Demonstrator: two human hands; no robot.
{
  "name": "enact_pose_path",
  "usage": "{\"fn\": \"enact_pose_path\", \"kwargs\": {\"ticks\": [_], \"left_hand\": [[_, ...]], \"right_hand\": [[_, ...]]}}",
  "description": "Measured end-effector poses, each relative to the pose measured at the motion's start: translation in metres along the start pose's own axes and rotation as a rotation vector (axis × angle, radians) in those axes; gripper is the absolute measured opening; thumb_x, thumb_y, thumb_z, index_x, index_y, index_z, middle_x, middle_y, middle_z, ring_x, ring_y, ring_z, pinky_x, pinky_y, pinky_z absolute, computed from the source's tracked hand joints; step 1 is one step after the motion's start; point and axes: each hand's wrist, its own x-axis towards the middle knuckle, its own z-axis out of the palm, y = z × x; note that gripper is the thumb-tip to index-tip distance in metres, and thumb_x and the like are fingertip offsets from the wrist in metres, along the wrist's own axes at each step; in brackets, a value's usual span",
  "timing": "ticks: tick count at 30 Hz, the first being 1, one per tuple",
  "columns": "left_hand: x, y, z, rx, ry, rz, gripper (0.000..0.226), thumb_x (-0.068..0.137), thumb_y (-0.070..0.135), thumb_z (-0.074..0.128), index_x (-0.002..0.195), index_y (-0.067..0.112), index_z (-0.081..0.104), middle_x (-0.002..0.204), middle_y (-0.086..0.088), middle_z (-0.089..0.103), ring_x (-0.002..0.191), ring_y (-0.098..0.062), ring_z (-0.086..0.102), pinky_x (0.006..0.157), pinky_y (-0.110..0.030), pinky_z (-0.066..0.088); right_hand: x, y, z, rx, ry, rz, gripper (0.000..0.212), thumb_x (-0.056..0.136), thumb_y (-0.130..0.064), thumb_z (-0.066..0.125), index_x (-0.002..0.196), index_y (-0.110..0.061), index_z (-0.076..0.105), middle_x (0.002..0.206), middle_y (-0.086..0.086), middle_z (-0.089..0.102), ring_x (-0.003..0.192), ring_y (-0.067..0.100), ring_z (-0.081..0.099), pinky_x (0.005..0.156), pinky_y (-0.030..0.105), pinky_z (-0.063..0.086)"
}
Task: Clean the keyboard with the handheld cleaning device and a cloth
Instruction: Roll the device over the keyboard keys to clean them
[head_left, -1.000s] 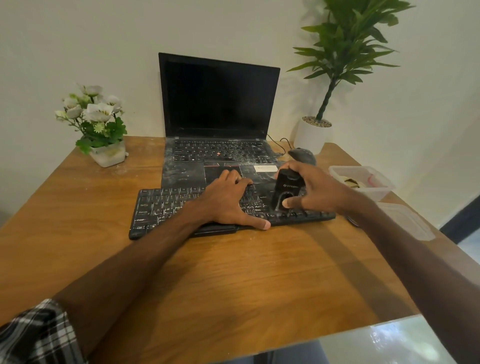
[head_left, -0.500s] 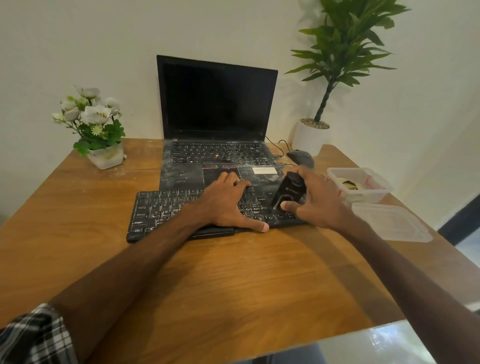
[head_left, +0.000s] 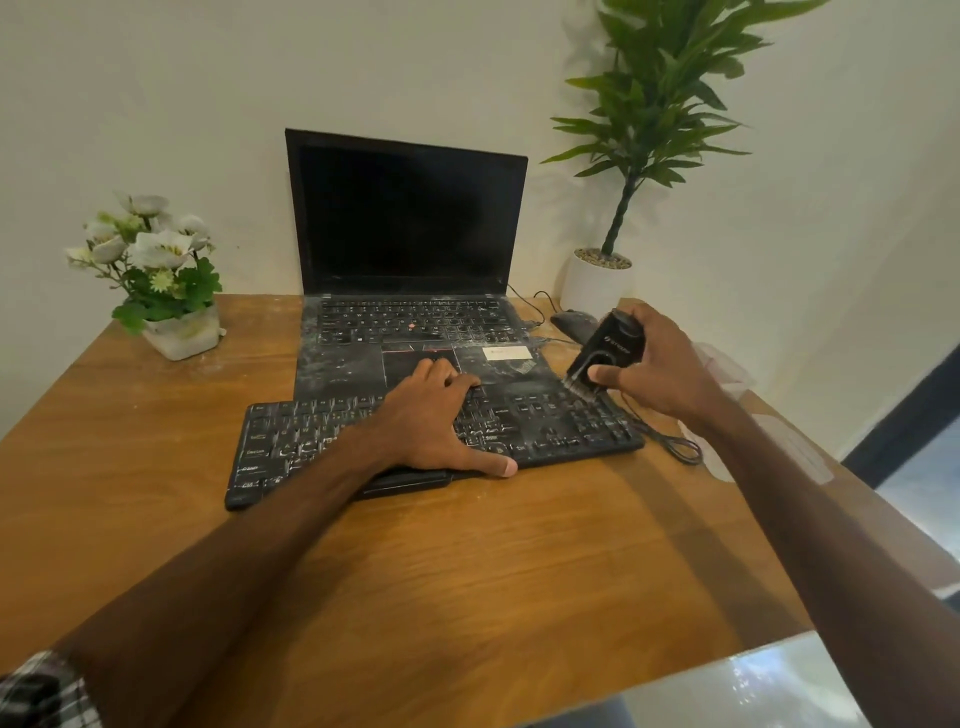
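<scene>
The dusty black rectangular keyboard (head_left: 545, 428) lay on the wooden table (head_left: 467, 571), its long axis running left to right in front of the open black laptop (head_left: 410, 218). The left hand (head_left: 436, 421) rested flat on its middle, fingers spread. The right hand (head_left: 662, 369) gripped the black handheld cleaning device (head_left: 607, 349), tilted, with its bristled end pointing down-left onto the keyboard's far right corner.
</scene>
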Motion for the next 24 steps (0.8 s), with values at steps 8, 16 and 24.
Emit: {"fn": "enact_pose_path", "kwargs": {"ticks": [8, 16, 24], "left_hand": [[0.001, 0.0, 0.0, 0.003, 0.012, 0.01, 0.137, 0.055, 0.105, 0.052, 0.162, 0.023, 0.026, 0.142, -0.001, 0.037, 0.129, -0.019, 0.034, 0.108, -0.041, 0.043], [0.001, 0.001, -0.001, 0.008, 0.007, 0.01, 0.135, 0.058, 0.103, 0.055, 0.162, 0.022, 0.026, 0.144, -0.002, 0.038, 0.131, -0.02, 0.035, 0.108, -0.042, 0.043], [0.0, 0.002, -0.001, 0.001, 0.015, 0.008, 0.135, 0.057, 0.102, 0.055, 0.162, 0.022, 0.027, 0.148, -0.003, 0.037, 0.135, -0.021, 0.034, 0.109, -0.042, 0.041]], "right_hand": [[0.0, 0.029, -0.006, -0.15, 0.047, 0.068, 0.065, 0.076, -0.011, 0.085, 0.13, -0.009, 0.048, 0.106, 0.0, 0.055, 0.095, 0.017, 0.054, 0.061, 0.01, 0.035], [-0.002, 0.04, 0.001, -0.132, 0.063, 0.095, 0.063, 0.077, -0.011, 0.085, 0.129, -0.01, 0.048, 0.105, 0.0, 0.057, 0.092, 0.016, 0.056, 0.06, 0.007, 0.034], [0.005, 0.041, 0.005, -0.148, 0.095, 0.104, 0.063, 0.078, -0.008, 0.082, 0.13, -0.007, 0.046, 0.106, 0.002, 0.056, 0.094, 0.018, 0.055, 0.06, 0.009, 0.034]]}}
